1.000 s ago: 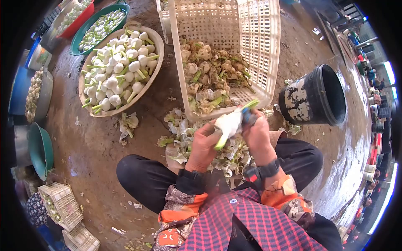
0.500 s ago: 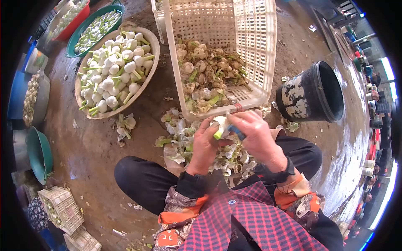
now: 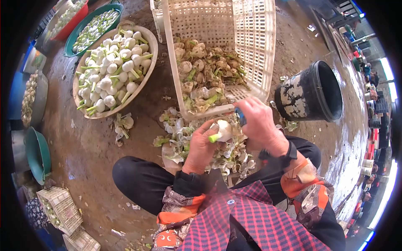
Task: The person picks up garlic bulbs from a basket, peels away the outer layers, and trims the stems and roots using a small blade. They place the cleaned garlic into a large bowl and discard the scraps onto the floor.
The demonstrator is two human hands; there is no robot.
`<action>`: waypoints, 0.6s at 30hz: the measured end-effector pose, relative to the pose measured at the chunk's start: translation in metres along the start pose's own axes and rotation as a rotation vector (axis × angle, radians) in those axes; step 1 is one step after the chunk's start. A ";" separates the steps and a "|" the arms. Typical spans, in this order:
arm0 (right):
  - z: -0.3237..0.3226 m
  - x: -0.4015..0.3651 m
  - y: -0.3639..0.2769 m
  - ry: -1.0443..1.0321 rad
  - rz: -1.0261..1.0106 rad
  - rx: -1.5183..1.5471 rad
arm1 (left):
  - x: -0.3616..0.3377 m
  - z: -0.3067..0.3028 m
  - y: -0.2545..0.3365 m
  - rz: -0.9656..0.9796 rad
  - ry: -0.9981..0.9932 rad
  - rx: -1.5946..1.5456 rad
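Below crate rim (image 3: 209,109), left hand (image 3: 200,146) pinches bulb (image 3: 223,130); right hand (image 3: 258,120) grips knife (image 3: 240,116) beside it

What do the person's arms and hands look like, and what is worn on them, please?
Both hands are bare, without gloves: the left hand and the right hand. Each forearm wears an orange sleeve cover with patterned trim, and a dark cuff shows at the left wrist. A dark band circles the right wrist.

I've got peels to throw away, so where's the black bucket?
The black bucket is on the right side of the head view, beside the white crate and just past the right hand.
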State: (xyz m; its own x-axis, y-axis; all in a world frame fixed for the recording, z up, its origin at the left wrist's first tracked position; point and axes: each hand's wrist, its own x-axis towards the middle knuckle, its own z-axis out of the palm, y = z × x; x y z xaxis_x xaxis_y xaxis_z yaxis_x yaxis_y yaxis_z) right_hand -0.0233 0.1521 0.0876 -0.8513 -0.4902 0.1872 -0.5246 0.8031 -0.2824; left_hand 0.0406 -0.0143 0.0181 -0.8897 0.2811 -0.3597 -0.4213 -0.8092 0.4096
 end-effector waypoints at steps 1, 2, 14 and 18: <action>-0.004 0.002 0.005 -0.041 0.022 0.151 | 0.001 0.000 0.001 0.019 -0.030 -0.004; -0.006 0.003 0.002 -0.068 0.028 0.241 | 0.002 0.000 0.001 0.044 -0.010 0.007; 0.008 -0.010 -0.017 -0.030 -0.129 0.026 | -0.001 0.005 0.003 0.066 0.037 0.245; 0.001 0.010 0.000 -0.086 -0.045 0.210 | -0.003 0.008 0.004 0.046 -0.001 0.164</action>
State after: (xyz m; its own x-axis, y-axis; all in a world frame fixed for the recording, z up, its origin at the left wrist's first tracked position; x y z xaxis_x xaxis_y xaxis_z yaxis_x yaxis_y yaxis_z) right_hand -0.0317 0.1469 0.0883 -0.8200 -0.5584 0.1256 -0.5454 0.6959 -0.4673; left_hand 0.0398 -0.0147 0.0273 -0.9086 0.2466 -0.3370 -0.4036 -0.7260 0.5568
